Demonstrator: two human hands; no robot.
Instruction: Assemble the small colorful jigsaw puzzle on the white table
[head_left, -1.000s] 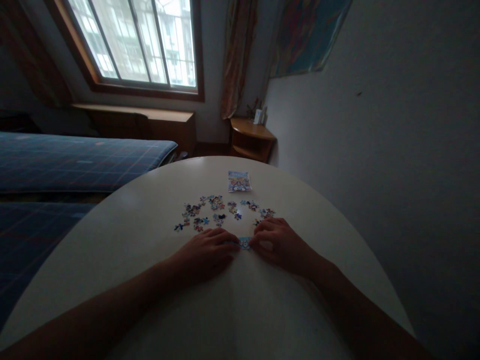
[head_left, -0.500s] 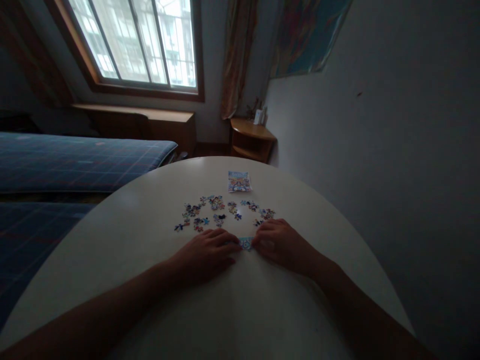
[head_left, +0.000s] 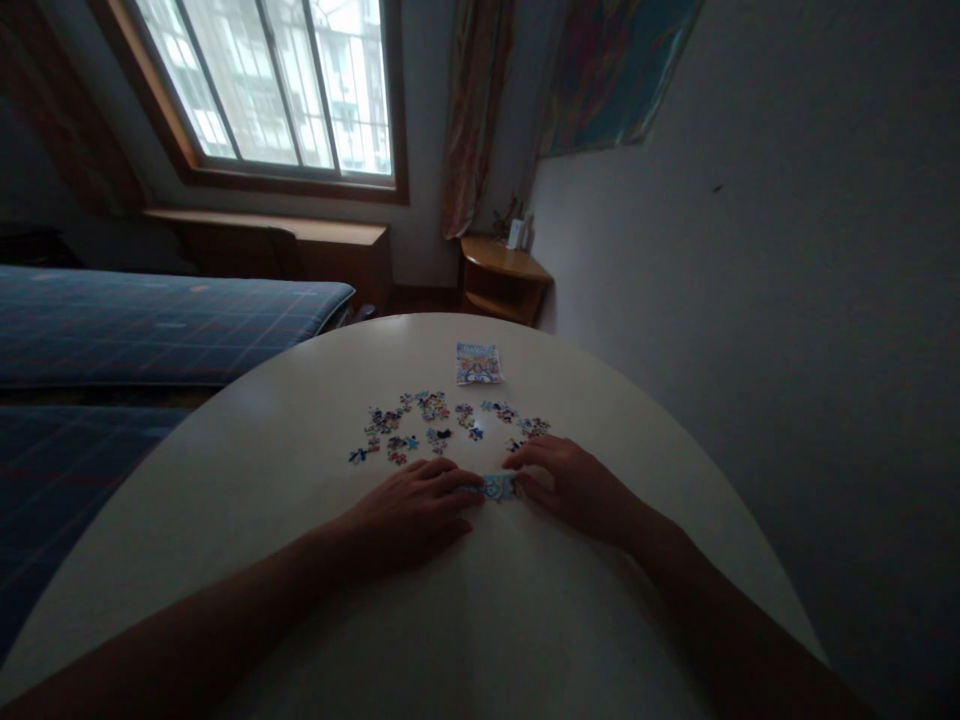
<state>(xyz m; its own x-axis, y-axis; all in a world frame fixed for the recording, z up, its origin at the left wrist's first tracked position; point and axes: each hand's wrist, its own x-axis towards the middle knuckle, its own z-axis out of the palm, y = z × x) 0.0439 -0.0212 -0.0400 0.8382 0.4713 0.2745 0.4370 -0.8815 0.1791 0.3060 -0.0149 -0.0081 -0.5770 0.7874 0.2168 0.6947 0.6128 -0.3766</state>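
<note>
A short strip of joined light-blue jigsaw pieces lies flat on the white table near its middle. My left hand holds the strip's left end, its fingertips pressed on it and covering part of it. At the other end is my right hand, thumb and forefinger spread apart around the strip's right edge; whether they touch it is hard to make out. Loose jigsaw pieces lie scattered in an arc beyond both hands. A few pieces sit just past my right fingers.
A small printed picture sheet or packet lies farther back on the round white table. To the left is a mattress with a plaid cover. A wooden corner stand and a wall are beyond and to the right.
My right thumb and fingers have parted and drawn back slightly to the right, so more of the strip's right end shows. My left hand has stayed nearly still.
</note>
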